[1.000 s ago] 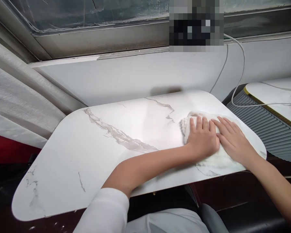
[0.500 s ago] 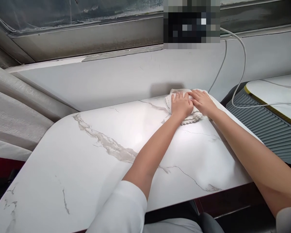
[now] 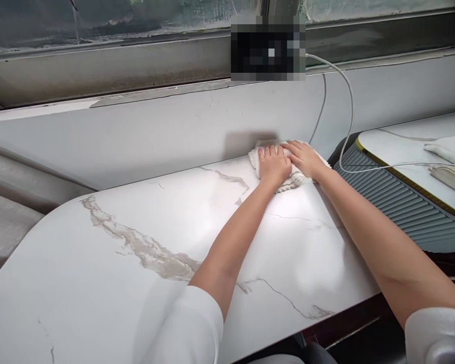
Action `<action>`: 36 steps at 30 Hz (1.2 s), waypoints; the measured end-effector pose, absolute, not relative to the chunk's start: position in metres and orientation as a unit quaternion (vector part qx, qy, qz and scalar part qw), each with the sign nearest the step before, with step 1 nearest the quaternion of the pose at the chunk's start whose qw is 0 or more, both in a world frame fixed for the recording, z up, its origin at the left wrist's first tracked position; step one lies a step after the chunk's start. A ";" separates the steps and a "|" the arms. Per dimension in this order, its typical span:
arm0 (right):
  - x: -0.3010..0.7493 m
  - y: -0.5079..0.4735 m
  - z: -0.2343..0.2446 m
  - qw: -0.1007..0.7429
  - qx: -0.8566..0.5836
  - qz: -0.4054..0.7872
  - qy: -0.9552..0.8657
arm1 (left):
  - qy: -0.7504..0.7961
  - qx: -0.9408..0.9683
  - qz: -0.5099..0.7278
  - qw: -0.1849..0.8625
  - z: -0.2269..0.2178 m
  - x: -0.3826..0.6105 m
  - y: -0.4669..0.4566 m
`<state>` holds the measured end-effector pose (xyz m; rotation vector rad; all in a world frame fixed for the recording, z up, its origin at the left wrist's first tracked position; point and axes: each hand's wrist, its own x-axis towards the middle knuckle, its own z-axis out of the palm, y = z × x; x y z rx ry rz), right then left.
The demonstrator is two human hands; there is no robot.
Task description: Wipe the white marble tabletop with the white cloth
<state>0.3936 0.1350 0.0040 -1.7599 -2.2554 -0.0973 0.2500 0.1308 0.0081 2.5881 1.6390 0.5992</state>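
Both arms stretch out across the marble-patterned table [image 3: 136,263]; the left hand [image 3: 273,166] and the right hand [image 3: 305,159] lie side by side on a white cloth [image 3: 291,182], palms down, fingers spread flat and pointing toward the wall [image 3: 136,136]; neither hand grips, both simply press the cloth onto the surface, the right hand's fingers touching or slightly overlapping the left hand's edge. The cloth sits at the far right corner of the tabletop, right up against the grey wall panel, bunched and rumpled under the palms, with its frayed edge showing below the left hand and a fold poking out to the right of the right wrist.

The tabletop is white with grey-brown veins; one heavy vein runs from the left side toward the middle, thinner ones cross nearer the forearms; its near edge is rounded and sits over a dark base. White sleeves [image 3: 189,328] cover both upper arms at the bottom of the view.

Above the wall runs a grey window sill and a dull window frame [image 3: 117,60]; a blurred dark object [image 3: 267,48] rests on the sill, and a white cable [image 3: 349,101] loops down from it toward the right. To the right, just beside the table, stands a grey ribbed panel [image 3: 394,202]; beyond it is a second white table with a gold rim [image 3: 398,151], carrying another white cloth [image 3: 449,147] and a pale power strip [image 3: 453,178].
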 end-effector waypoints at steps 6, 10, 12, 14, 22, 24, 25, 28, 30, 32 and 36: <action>0.410 0.098 0.001 0.148 -0.628 -0.023 -0.764 | 0.501 0.843 0.195 0.021 0.006 0.261 0.099; 0.419 0.059 0.000 0.143 -0.619 -0.030 -0.771 | 0.481 0.854 0.198 0.026 0.007 0.264 0.066; 0.423 0.041 -0.001 0.146 -0.616 -0.030 -0.773 | 0.476 0.858 0.192 0.031 0.008 0.265 0.048; 0.426 0.024 -0.002 0.152 -0.613 -0.026 -0.775 | 0.470 0.862 0.187 0.029 0.009 0.264 0.031; 0.416 -0.049 0.000 0.149 -0.633 -0.019 -0.760 | 0.435 0.882 0.183 0.002 0.010 0.253 -0.031; 0.411 -0.069 -0.001 0.151 -0.638 -0.025 -0.755 | 0.418 0.891 0.179 0.002 0.010 0.249 -0.045; 0.408 -0.079 -0.002 0.153 -0.640 -0.029 -0.753 | 0.410 0.894 0.179 0.001 0.010 0.246 -0.051; 0.395 -0.105 -0.004 0.162 -0.647 -0.046 -0.744 | 0.384 0.904 0.186 -0.011 0.008 0.236 -0.066; 0.384 -0.118 -0.005 0.166 -0.650 -0.060 -0.739 | 0.370 0.909 0.193 -0.020 0.006 0.226 -0.074; 0.372 -0.126 -0.006 0.165 -0.652 -0.072 -0.736 | 0.357 0.913 0.197 -0.026 0.005 0.213 -0.080; 0.347 -0.133 -0.005 0.155 -0.645 -0.084 -0.744 | 0.351 0.918 0.184 -0.023 0.006 0.189 -0.089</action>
